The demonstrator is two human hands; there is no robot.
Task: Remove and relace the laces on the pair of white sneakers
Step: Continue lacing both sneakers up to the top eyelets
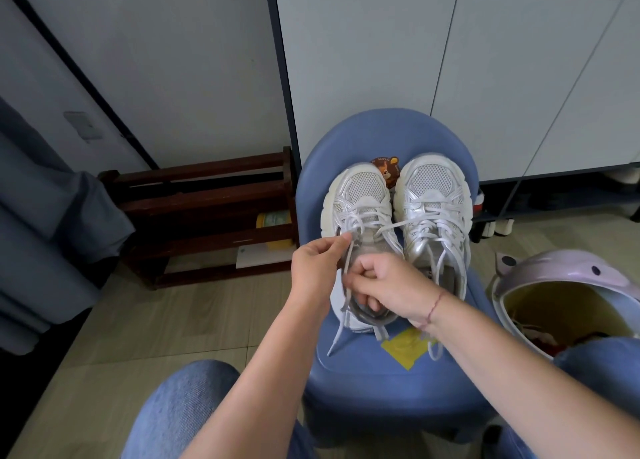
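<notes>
Two white sneakers stand side by side, toes away from me, on a small blue chair (pixel 349 372). The left sneaker (pixel 360 195) has its upper lace rows loosened. My left hand (pixel 317 268) pinches a strand of its white lace (pixel 346 271) near the left eyelets. My right hand (pixel 388 285) is curled over the shoe's opening, fingers on the tongue and lace; its exact hold is hidden. One lace end trails down over the seat. The right sneaker (pixel 433 199) is still laced, its loose ends hanging toward the seat's front.
A dark wooden shoe rack (pixel 207 223) stands on the floor to the left. A lilac bin with an open top (pixel 568 303) sits at the right. White cabinet doors (pixel 450 60) rise behind the chair. My jeans-clad knees (pixel 180 413) are at the bottom.
</notes>
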